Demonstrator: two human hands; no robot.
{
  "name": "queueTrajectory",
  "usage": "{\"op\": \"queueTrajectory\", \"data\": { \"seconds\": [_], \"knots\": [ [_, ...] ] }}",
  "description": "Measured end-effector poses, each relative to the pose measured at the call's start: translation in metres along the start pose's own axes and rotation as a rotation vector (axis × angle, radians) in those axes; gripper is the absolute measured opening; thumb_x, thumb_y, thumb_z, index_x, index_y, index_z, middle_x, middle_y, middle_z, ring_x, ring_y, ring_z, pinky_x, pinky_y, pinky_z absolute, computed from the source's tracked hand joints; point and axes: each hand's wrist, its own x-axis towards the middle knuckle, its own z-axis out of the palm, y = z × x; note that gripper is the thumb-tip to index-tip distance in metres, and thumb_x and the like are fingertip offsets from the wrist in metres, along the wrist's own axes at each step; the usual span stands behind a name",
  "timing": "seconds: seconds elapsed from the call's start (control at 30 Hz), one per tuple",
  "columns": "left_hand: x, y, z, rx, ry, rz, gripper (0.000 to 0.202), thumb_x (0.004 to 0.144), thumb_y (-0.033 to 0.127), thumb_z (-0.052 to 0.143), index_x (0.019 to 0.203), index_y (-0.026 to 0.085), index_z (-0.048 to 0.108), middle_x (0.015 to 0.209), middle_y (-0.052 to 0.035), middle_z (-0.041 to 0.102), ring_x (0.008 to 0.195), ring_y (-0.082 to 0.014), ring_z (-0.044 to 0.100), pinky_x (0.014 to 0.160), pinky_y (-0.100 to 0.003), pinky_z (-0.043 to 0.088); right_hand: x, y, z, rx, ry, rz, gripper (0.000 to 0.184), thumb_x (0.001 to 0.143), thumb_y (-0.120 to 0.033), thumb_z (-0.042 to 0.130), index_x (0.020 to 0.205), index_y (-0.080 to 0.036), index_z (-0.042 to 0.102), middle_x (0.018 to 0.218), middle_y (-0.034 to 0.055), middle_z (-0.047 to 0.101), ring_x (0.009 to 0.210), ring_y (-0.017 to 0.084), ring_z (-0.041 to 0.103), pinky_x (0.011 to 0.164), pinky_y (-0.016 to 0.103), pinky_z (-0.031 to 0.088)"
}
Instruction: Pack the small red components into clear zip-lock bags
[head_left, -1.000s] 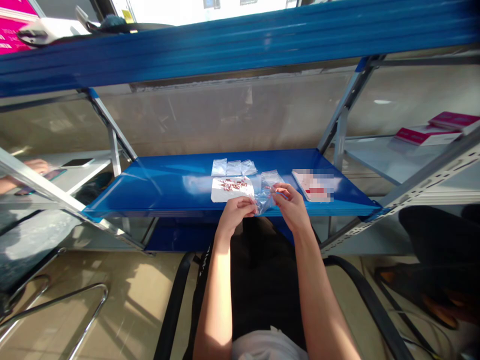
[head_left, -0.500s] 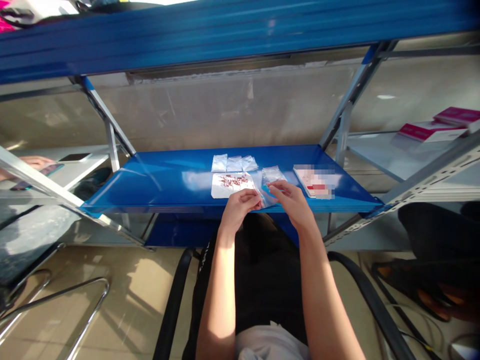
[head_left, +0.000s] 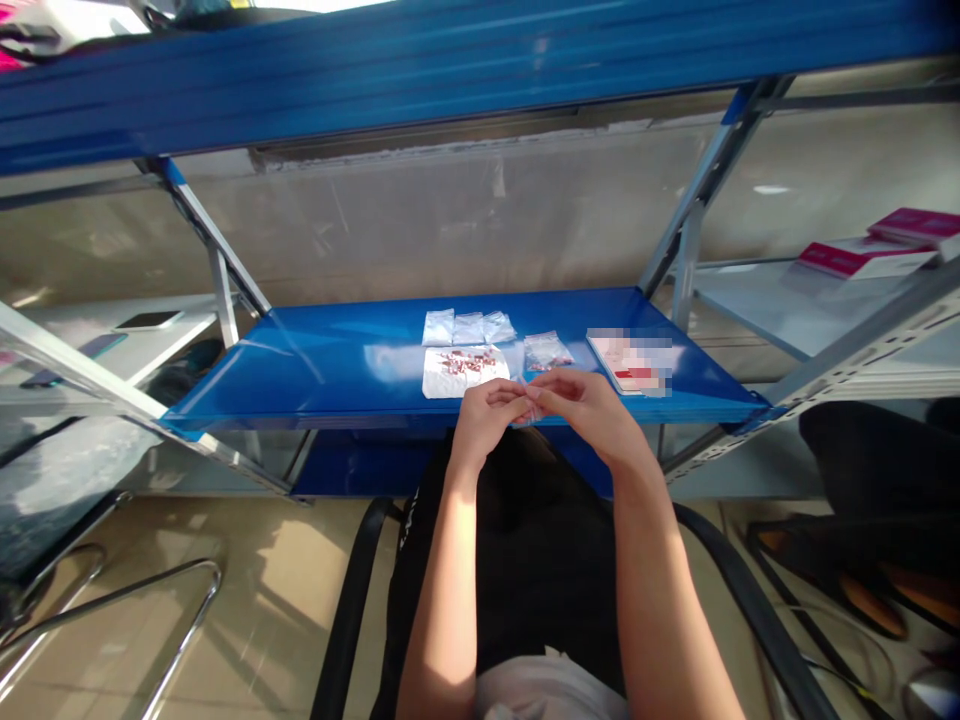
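My left hand (head_left: pixel 487 415) and my right hand (head_left: pixel 577 408) meet at the front edge of the blue shelf, fingertips pinched together on a small clear plastic bag (head_left: pixel 530 411). Most of that bag is hidden by the fingers. Just behind my left hand lies a white sheet (head_left: pixel 439 382) with small reddish-brown pieces (head_left: pixel 472 362) scattered on it. Beyond my right hand rests another clear bag (head_left: pixel 546 350) with some reddish bits at its lower end. Three whitish plastic bags (head_left: pixel 469 328) form a row behind the sheet.
A partly blurred flat pack with red print (head_left: pixel 626 362) lies on the right of the blue shelf (head_left: pixel 330 360). Metal posts (head_left: pixel 217 260) flank it. Pink-and-white boxes (head_left: pixel 862 257) sit on the right-hand shelf, a phone (head_left: pixel 150 320) on the left one. A blue beam (head_left: pixel 450 70) crosses above.
My right hand has moved left and down to meet the left hand, and the held bag is now mostly covered. Another person's hand at the far left has drawn back out of view.
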Motion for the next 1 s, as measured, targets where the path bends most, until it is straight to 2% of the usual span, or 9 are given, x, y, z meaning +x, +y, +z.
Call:
{"op": "queueTrajectory", "data": {
  "seconds": [0.13,0.33,0.57,0.7,0.83,1.0],
  "knots": [
    [-0.001,0.000,-0.003,0.107,0.005,0.030,0.018,0.076,0.030,0.083,0.083,0.015,0.078,0.074,-0.0064,0.076,0.070,-0.0174,0.070,0.068,-0.027,0.053,0.002,0.003,0.001,-0.037,0.016,0.015,0.039,0.078,-0.059,0.081,0.078,-0.020,0.076,0.073,0.0059,0.071,0.070,0.021,0.064,0.065,0.033,0.053],
    [-0.003,0.004,-0.008,0.186,-0.009,0.041,0.020,0.080,0.036,0.080,0.084,0.017,0.076,0.074,-0.0054,0.074,0.073,-0.0191,0.070,0.065,-0.026,0.049,0.003,0.009,0.003,0.010,0.000,0.081,0.039,0.077,-0.059,0.081,0.080,-0.021,0.077,0.076,0.0060,0.074,0.072,0.023,0.067,0.070,0.036,0.058],
    [-0.009,0.014,-0.006,0.325,0.012,0.150,0.009,0.089,0.026,0.069,0.086,0.019,0.073,0.081,-0.0052,0.076,0.078,-0.0201,0.072,0.075,-0.028,0.052,0.003,0.007,0.007,-0.025,-0.021,0.028,0.034,0.083,-0.055,0.078,0.087,-0.021,0.078,0.084,0.0075,0.076,0.081,0.025,0.071,0.077,0.038,0.059],
    [-0.012,0.018,-0.003,0.393,-0.003,0.228,0.006,0.090,0.022,0.066,0.087,0.020,0.071,0.081,-0.0044,0.076,0.079,-0.0197,0.072,0.078,-0.028,0.053,0.003,0.007,0.006,-0.048,0.001,-0.008,0.031,0.083,-0.051,0.079,0.084,-0.021,0.076,0.079,0.0063,0.075,0.077,0.024,0.070,0.074,0.037,0.059],
    [-0.013,0.019,0.001,0.430,0.040,0.232,0.008,0.089,0.018,0.064,0.083,0.021,0.068,0.080,-0.0037,0.074,0.079,-0.0198,0.073,0.076,-0.028,0.052,0.003,0.005,0.004,-0.170,0.027,-0.093,0.022,0.089,-0.043,0.069,0.083,-0.023,0.073,0.078,0.0050,0.075,0.072,0.023,0.068,0.069,0.035,0.054],
    [-0.013,0.015,0.010,0.496,0.151,0.217,0.011,0.090,0.017,0.063,0.080,0.022,0.063,0.074,-0.0034,0.071,0.070,-0.0199,0.070,0.069,-0.028,0.049,0.002,0.001,0.008,-0.498,0.116,-0.212,0.016,0.093,-0.029,0.058,0.082,-0.024,0.068,0.080,0.0064,0.076,0.073,0.024,0.067,0.069,0.034,0.045]
  ]
}}
